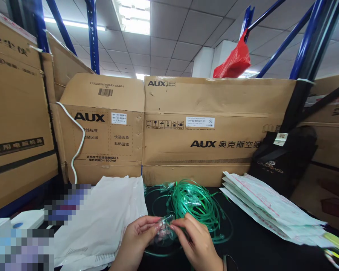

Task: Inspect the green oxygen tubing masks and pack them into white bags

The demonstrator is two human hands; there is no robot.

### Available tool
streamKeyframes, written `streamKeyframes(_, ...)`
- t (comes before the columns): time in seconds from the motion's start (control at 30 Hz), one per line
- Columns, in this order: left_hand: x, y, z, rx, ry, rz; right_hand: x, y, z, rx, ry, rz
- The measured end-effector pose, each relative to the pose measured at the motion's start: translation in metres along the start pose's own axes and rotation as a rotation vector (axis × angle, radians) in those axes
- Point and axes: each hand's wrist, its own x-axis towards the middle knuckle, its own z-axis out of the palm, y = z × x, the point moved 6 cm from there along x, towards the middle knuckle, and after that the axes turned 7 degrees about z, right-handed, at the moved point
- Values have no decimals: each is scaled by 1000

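A clear plastic piece (165,234), possibly a small mask or cup, is between my two hands near the bottom middle. My left hand (142,235) pinches its left side with thumb and fingers. From the right, my right hand (196,235) pinches near its upper edge, where a bit of green shows. Its exact kind is hard to make out. Just behind lies a loose coil of green tubing (199,210), with clear plastic pieces (193,198) among the loops. Some tubing passes below and beside my hands.
White plastic mailing bags (101,214) lie stacked at left, and pale printed packets (271,210) at right on the black table (234,246). Cardboard boxes (169,150) wall off the back. A black bag (285,165) hangs at right; a white cable (80,146) hangs at left.
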Motion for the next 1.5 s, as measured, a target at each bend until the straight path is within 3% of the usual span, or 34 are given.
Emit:
streamKeyframes(0.27,-2,8,4,48,-39,114,-6,0,1,15,7,-43)
streamKeyframes(0.53,-9,10,13,63,-94,137,-6,-3,-5,29,35,-66)
streamKeyframes(0.7,-9,8,12,88,-67,158,-5,1,1,80,-34,-30)
streamKeyframes(0.77,-8,6,11,99,-56,165,-3,5,6,146,-118,33)
streamKeyframes(0.87,-8,2,11,97,-61,168,3,18,13,312,-223,273)
streamKeyframes(0.97,-6,0,9,76,-52,149,8,31,18,514,-260,533)
streamKeyframes(1.03,-5,-1,8,76,-50,128,12,38,19,587,-257,622)
streamKeyframes(1.13,-4,-3,8,78,-64,109,15,45,21,597,-257,657)
streamKeyframes(1.33,-5,-7,12,87,-107,111,9,42,34,703,-427,700)
streamKeyframes(1.5,-7,-8,15,98,-147,139,8,39,34,741,-440,706)
